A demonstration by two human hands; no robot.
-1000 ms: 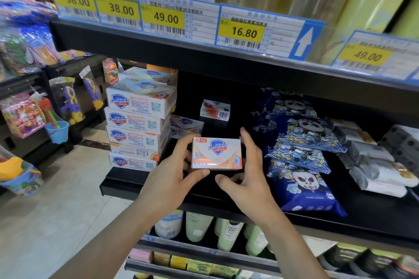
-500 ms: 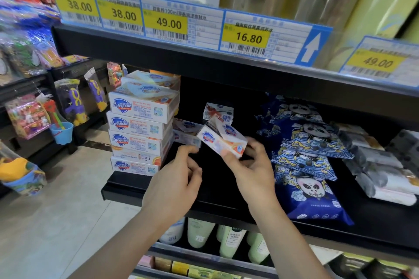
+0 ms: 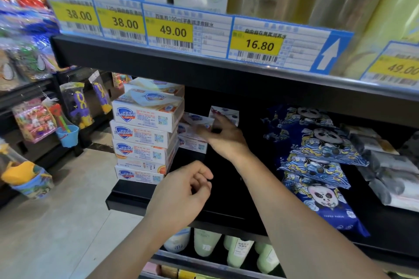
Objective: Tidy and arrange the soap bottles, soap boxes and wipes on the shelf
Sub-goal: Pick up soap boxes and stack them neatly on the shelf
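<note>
Far left there's a neighbouring rack with bagged toys, including a blue toy bucket [image 3: 67,135] hanging off it. Then the black shelf [image 3: 127,197] starts, and right at its left end sits a tall stack of Safeguard soap boxes [image 3: 145,136], white with the blue shield logo, faces toward the aisle. The top couple of boxes sit a bit skewed compared to the ones under them.

The left hand [image 3: 181,197] hovers in front of the shelf edge, just right of the bottom of that stack, fingers loosely curled and holding nothing.

Behind the big stack, further back on the shelf, is a smaller pile of soap boxes [image 3: 192,140]. The right hand [image 3: 223,137] is reaching in there and has its fingers on a single soap box [image 3: 197,120] sitting on top of that pile, tilted, tucked right up against the side of the tall stack. It's blurry, so I honestly can't tell if the fingers are still pinching it or just resting against it. Just behind the hand another small box [image 3: 226,112] stands upright by itself.

Moving right, there's bare black shelf, then a row of dark blue panda wipes packs [image 3: 322,179] overlapping front to back, and past those some grey-and-white packs [image 3: 390,179] at the right edge.

Above everything runs a strip of yellow price tags [image 3: 172,31]: 38.00, 38.00, 49.00, 16.80, 49.00. Below, pale green soap bottles [image 3: 238,251] poke out on the lower shelf.
</note>
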